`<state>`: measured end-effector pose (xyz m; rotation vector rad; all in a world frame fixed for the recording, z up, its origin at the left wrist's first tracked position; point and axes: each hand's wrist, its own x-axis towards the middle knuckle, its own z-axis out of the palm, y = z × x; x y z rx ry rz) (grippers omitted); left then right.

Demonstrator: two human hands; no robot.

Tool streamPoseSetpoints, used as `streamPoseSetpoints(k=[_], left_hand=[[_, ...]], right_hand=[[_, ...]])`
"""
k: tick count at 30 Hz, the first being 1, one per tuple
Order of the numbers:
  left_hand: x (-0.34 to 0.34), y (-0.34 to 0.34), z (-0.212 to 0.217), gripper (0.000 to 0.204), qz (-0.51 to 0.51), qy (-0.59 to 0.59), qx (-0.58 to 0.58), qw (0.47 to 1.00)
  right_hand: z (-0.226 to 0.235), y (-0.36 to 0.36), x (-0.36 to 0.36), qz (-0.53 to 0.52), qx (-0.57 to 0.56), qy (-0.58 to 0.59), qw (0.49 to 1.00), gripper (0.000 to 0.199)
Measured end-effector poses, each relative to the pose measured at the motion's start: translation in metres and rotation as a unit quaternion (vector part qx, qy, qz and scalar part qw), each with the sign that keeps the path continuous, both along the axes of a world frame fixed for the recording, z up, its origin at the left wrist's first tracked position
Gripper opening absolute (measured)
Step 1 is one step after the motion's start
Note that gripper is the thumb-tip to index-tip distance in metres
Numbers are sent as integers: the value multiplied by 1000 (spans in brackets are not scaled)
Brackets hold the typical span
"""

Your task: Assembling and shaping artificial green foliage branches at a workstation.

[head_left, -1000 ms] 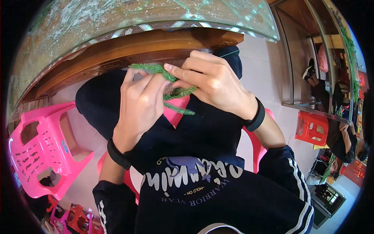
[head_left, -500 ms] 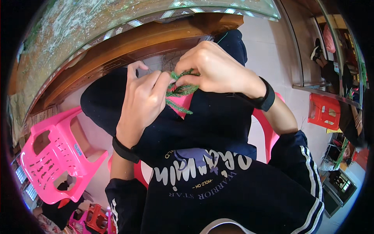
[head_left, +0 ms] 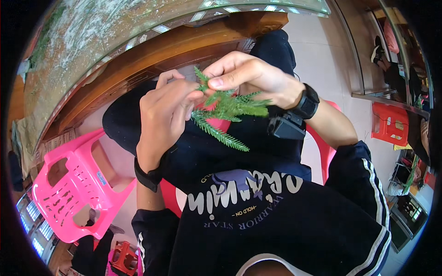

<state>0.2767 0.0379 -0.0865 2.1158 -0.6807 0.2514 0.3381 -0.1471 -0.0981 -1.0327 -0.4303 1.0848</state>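
A green artificial pine sprig (head_left: 239, 108) with several needled branches is held above my lap. My left hand (head_left: 161, 110) is closed in a pinch on the sprig's left end. With thumb and fingertips, my right hand (head_left: 262, 76) pinches the sprig near the same spot, where a short tip stands up between the two hands. The longer branches spread right and down below my fingers. Part of the stem is hidden behind the fingers.
Ahead stands a wooden table (head_left: 156, 53) with a glass top (head_left: 101, 32) dusted white. A pink plastic chair (head_left: 73, 193) is on the left, and a red stool (head_left: 389, 124) on the right. Part of another person's legs (head_left: 94, 246) shows at lower left.
My right hand has turned and opened its grip, so the thumb shows. The sprig's branches have swung out to the right and show more fully. The view has shifted slightly.
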Motion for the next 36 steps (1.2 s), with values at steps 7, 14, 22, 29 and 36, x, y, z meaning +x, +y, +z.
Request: streamPoseSetpoints(k=[7, 14, 22, 29, 36], left_hand=[[-1, -11, -8, 6, 75, -18, -4, 997], [-4, -15, -2, 6, 125, 131, -3, 983], [-3, -10, -5, 17, 131, 30, 4, 991], [0, -12, -2, 29, 102, -84, 80, 988], [4, -7, -5, 28, 71, -236, 134, 960]], right_hand=[[10, -5, 6, -64, -112, -373, 919, 12], [8, -3, -5, -212, -133, -556, 793, 5], [15, -6, 6, -161, -100, -423, 886, 3], [13, -13, 13, -110, -87, -371, 918, 3], [27, -12, 10, -61, -144, -385, 910, 8]])
